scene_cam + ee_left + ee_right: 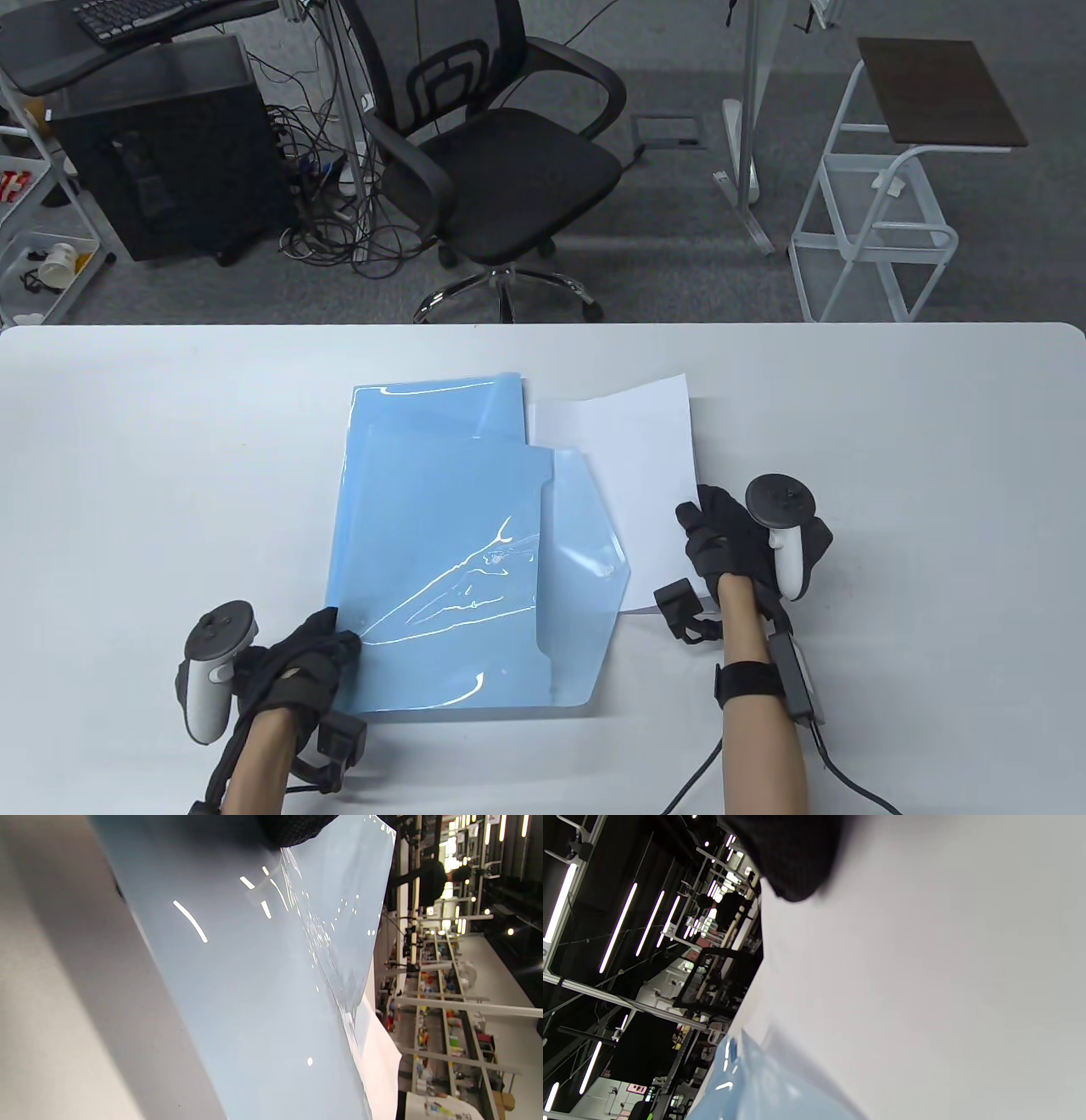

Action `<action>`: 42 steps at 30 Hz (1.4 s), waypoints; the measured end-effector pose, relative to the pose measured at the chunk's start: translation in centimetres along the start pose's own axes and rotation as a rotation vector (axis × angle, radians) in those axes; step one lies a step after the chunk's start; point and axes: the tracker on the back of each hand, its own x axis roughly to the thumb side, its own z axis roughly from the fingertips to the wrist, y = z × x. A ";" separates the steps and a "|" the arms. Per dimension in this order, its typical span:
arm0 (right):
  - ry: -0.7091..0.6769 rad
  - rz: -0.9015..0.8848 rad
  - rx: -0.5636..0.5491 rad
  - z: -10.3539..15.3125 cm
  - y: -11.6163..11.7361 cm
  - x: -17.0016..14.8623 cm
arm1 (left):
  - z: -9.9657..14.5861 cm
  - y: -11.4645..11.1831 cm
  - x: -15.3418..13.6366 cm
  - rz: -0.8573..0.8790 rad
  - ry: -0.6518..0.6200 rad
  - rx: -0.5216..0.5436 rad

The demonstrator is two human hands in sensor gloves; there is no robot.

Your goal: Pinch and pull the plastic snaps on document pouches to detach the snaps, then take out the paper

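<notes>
Your left hand [293, 658] grips translucent blue plastic pouch [441, 552] at its near-left corner; right hand [738, 535] pinches white paper sheet [628, 458] at its right edge, half out. No legible text.

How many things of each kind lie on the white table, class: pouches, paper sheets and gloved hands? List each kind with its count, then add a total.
Blue document pouch: 1
White paper sheet: 1 visible, partly out of the pouch
Gloved hands: 2, left hand and right hand
Total: 4
</notes>
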 end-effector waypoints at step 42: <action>-0.219 0.151 0.297 7.9 4.9 2.3 | 0.1 -0.2 -0.5 0.000 -0.034 0.001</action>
